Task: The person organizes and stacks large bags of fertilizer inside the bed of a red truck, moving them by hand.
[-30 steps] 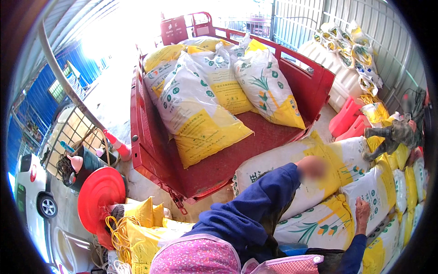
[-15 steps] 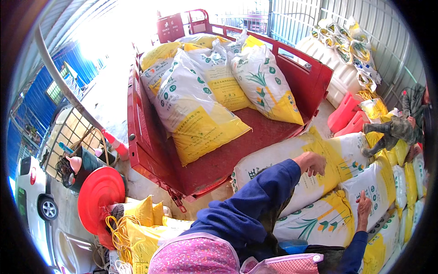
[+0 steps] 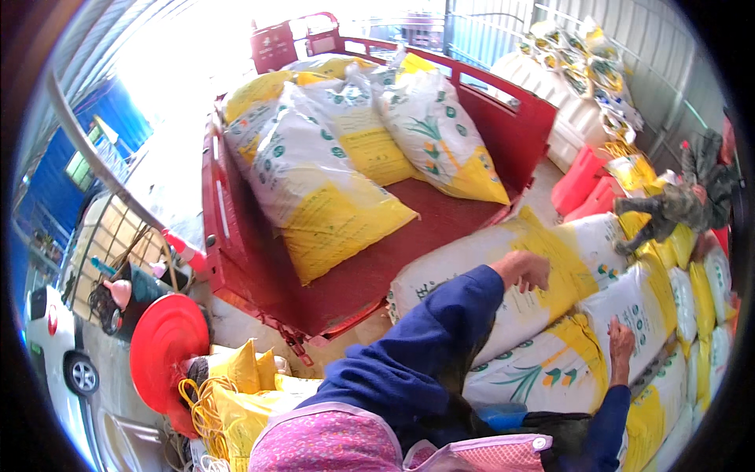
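Note:
My left hand (image 3: 528,271), in a dark blue sleeve, is over a white-and-yellow sack (image 3: 440,287) that lies on a stack. Its fingers are loosely bent and apart, with nothing visible in them. My right hand (image 3: 621,340) is close above another printed sack (image 3: 590,315), its fingers curled in and nothing seen in them. Whether either hand touches the sacks is hard to tell. Below my arms lies a sack with green leaves printed on it (image 3: 543,377). Several full sacks (image 3: 338,220) lean together in the red cargo bed (image 3: 370,271) of a vehicle.
At the right, a person in grey-green clothing (image 3: 676,208) is beside the stack, near red plastic pieces (image 3: 578,185). To the left are a round red lid (image 3: 169,346), yellow bags (image 3: 236,370), a dark bin (image 3: 145,295) and a white car (image 3: 59,338). A curved pole (image 3: 102,157) rises there.
The whole view has shifted slightly, so most things appear a little farther left. My hands keep nearly the same pose over the sacks.

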A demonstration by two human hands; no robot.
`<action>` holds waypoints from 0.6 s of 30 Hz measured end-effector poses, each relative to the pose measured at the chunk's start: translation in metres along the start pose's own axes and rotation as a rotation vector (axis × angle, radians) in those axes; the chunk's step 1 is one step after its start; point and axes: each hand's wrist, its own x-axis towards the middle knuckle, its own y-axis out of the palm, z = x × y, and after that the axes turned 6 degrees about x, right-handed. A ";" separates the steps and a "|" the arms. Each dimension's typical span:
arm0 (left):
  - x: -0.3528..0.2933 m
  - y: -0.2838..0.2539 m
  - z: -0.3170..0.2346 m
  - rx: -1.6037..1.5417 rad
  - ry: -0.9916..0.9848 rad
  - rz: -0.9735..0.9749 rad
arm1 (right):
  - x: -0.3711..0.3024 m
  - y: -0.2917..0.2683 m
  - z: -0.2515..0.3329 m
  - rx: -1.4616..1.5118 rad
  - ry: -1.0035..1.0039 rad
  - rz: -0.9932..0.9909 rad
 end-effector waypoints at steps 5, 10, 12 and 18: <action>0.031 0.004 0.029 0.059 0.077 0.021 | 0.019 0.026 -0.035 0.010 0.045 0.045; 0.031 -0.003 0.029 0.040 0.027 0.082 | 0.014 0.010 0.000 0.053 0.099 0.161; 0.017 -0.007 0.021 0.001 0.003 0.070 | 0.011 0.006 0.007 0.040 0.097 0.215; 0.003 -0.006 -0.007 -0.005 -0.017 0.083 | 0.011 0.031 -0.052 -0.225 -0.255 0.163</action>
